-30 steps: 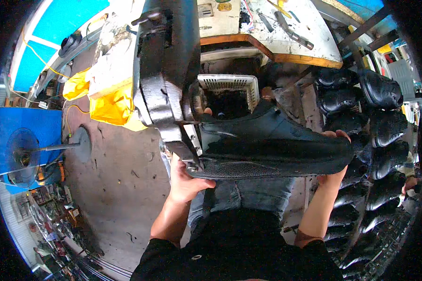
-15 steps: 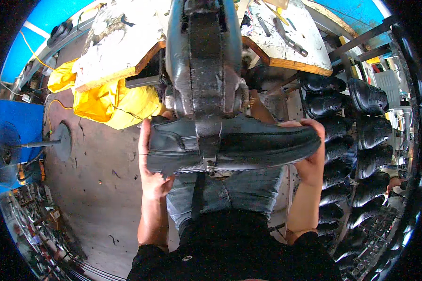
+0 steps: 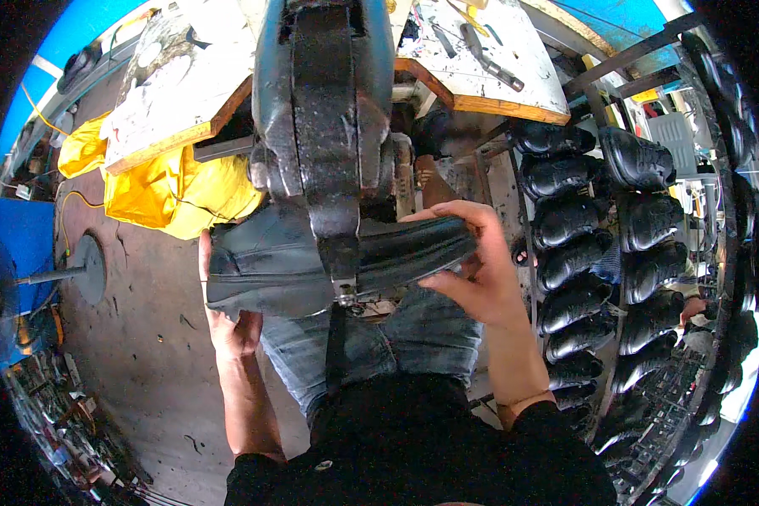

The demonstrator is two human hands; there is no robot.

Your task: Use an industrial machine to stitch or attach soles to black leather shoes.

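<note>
A black leather shoe lies crosswise under the dark head of a heavy stitching machine. The machine's narrow foot comes down at the shoe's lower edge and hides part of its middle. My left hand is closed on the heel end, its thumb along the outer left side. Around the toe end at the right, my right hand grips with fingers above and thumb below. The shoe sits over my lap.
Behind the machine stands a stained white worktable with wooden edges and tools on it. Yellow cloth hangs below its left part. At right, a rack bears rows of black shoes. A round-based stand is on the left floor.
The shoe has turned and slid left under the machine, its toe now closer to the foot. My right hand has come inward with it and its thumb has shifted. The whole view has shifted slightly.
</note>
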